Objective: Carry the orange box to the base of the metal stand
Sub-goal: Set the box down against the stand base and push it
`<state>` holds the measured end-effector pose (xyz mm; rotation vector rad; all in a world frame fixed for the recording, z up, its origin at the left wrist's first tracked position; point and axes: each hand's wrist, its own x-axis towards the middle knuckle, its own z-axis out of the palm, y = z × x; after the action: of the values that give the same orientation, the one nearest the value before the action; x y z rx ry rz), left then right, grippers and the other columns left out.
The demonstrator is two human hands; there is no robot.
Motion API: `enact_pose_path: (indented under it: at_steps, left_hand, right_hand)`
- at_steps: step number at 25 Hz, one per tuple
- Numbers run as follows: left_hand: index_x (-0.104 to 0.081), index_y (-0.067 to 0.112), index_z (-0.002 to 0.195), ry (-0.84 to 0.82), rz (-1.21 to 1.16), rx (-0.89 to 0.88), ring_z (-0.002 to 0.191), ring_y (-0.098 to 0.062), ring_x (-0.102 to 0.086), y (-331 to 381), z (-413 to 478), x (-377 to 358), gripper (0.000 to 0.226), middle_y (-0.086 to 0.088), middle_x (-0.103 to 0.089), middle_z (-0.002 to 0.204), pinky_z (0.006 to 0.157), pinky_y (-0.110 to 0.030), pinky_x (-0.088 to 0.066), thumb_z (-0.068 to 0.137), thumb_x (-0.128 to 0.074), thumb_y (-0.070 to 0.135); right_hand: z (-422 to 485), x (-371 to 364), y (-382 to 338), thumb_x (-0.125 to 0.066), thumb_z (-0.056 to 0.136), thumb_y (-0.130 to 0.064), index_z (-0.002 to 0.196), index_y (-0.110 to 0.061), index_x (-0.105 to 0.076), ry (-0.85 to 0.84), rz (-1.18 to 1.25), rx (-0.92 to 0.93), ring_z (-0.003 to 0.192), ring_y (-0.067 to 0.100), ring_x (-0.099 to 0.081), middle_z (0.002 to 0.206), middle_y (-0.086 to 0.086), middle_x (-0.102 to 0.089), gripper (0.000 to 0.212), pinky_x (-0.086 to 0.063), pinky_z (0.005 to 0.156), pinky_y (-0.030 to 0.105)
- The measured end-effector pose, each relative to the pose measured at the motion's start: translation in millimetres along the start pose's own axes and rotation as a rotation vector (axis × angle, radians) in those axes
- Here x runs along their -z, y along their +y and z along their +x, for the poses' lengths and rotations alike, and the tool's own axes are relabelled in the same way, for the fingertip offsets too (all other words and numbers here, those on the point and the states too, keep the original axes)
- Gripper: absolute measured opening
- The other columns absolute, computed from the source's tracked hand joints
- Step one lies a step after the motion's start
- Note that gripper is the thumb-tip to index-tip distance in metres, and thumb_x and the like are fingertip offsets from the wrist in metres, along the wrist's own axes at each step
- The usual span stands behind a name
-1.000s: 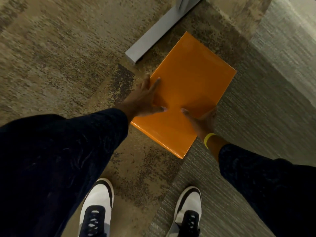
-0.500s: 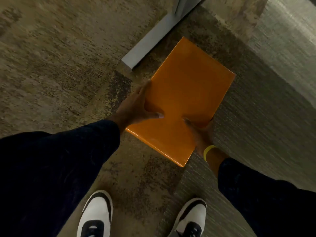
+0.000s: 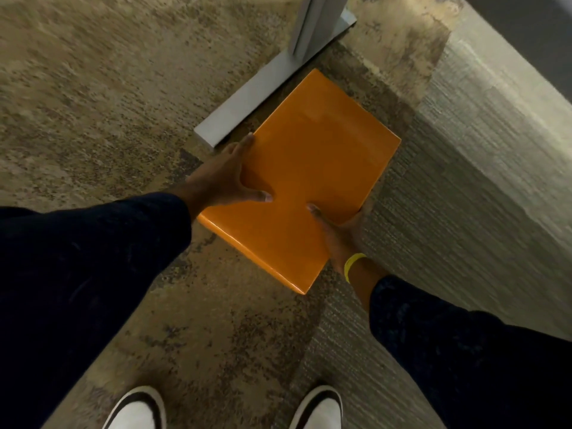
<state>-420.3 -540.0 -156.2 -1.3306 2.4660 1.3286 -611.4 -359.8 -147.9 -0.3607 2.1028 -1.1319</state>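
Metal stand (image 3: pixel 266 88): upright post cut off by top edge; part of flat base foot hidden behind orange box (image 3: pixel 309 174).
Orange box: underside not visible; contact with carpet cannot be told.
Left hand (image 3: pixel 226 181): fingers along box's left edge, tips hidden below it.
Right hand (image 3: pixel 339 233): fingers hidden beneath box's right edge, thumb alone on top.
Shoes (image 3: pixel 136 410): cut off by bottom edge.
Carpet (image 3: pixel 77 88): blurred at left.

One head-worn view looks steeply down, close over the hands (image 3: pixel 223 181), toward the carpet (image 3: pixel 93 103).
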Motion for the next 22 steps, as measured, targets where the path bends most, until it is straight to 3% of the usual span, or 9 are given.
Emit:
enact_pose_path:
  at_steps: [3, 5, 9, 13, 16, 22]
  left_hand:
    - [0.010, 0.027, 0.157, 0.025, 0.225, -0.071, 0.149, -0.043, -0.021, 6.5, -2.5, 1.1, 0.138, -0.008, 0.000, 0.169, 0.111, -0.064, -0.031, 0.058, -0.069, 0.082]
    - [0.011, 0.026, 0.157, 0.076, 0.361, -0.167, 0.153, -0.039, -0.002, 10.8, -5.3, 2.2, 0.130, -0.009, 0.009, 0.169, 0.117, -0.065, -0.017, 0.063, -0.052, 0.091]
    - [0.006, 0.025, 0.157, 0.097, 0.551, -0.256, 0.153, -0.036, 0.008, 14.8, -13.6, -5.4, 0.122, -0.010, 0.010, 0.168, 0.118, -0.069, -0.012, 0.065, -0.025, 0.098]
    - [0.009, 0.032, 0.156, 0.012, 0.518, -0.158, 0.150, -0.048, 0.012, 10.6, -22.0, -21.2, 0.129, -0.003, 0.019, 0.167, 0.112, -0.075, -0.016, 0.056, -0.036, 0.101]
    - [0.011, 0.034, 0.155, 0.031, 0.503, -0.170, 0.150, -0.046, 0.014, 3.0, -12.4, -20.7, 0.134, -0.001, 0.020, 0.167, 0.114, -0.072, -0.019, 0.049, -0.031, 0.104]
    - [0.011, 0.036, 0.155, 0.031, 0.502, -0.188, 0.151, -0.040, 0.016, 1.8, 19.2, -1.4, 0.136, 0.000, 0.019, 0.167, 0.118, -0.067, -0.007, 0.046, -0.030, 0.105]
  right_hand:
    - [0.5, 0.9, -4.1, -0.085, 0.067, -0.053, 0.159, -0.024, 0.005, 0.024, -0.287, 0.059, 0.150, 0.036, -0.026, 0.168, 0.013, -0.007, 0.132, -0.037, 0.114, 0.058]
    - [0.0, 2.1, -5.4, -0.078, 0.070, -0.063, 0.159, -0.025, 0.007, 0.030, -0.484, 0.168, 0.154, 0.036, -0.007, 0.168, 0.012, 0.010, 0.129, -0.028, 0.117, 0.061]
    - [-0.9, 1.0, -12.2, -0.062, 0.074, -0.076, 0.160, -0.029, -0.003, 0.024, -0.732, 0.345, 0.155, 0.035, 0.005, 0.169, 0.009, 0.007, 0.114, -0.009, 0.120, 0.066]
    - [1.0, -4.1, -13.7, -0.072, 0.064, -0.075, 0.159, -0.034, -0.009, -0.047, -0.729, 0.322, 0.153, 0.037, 0.014, 0.169, 0.006, 0.011, 0.122, -0.012, 0.118, 0.065]
    - [9.2, -11.1, -17.2, -0.073, 0.063, -0.075, 0.159, -0.035, -0.016, -0.051, -0.745, 0.295, 0.153, 0.039, 0.014, 0.169, 0.003, 0.011, 0.119, -0.023, 0.117, 0.065]
    - [34.9, -21.5, -30.9, -0.065, 0.062, -0.083, 0.158, -0.036, -0.015, -0.039, -0.802, 0.277, 0.151, 0.042, 0.020, 0.169, 0.003, 0.010, 0.118, -0.015, 0.118, 0.068]
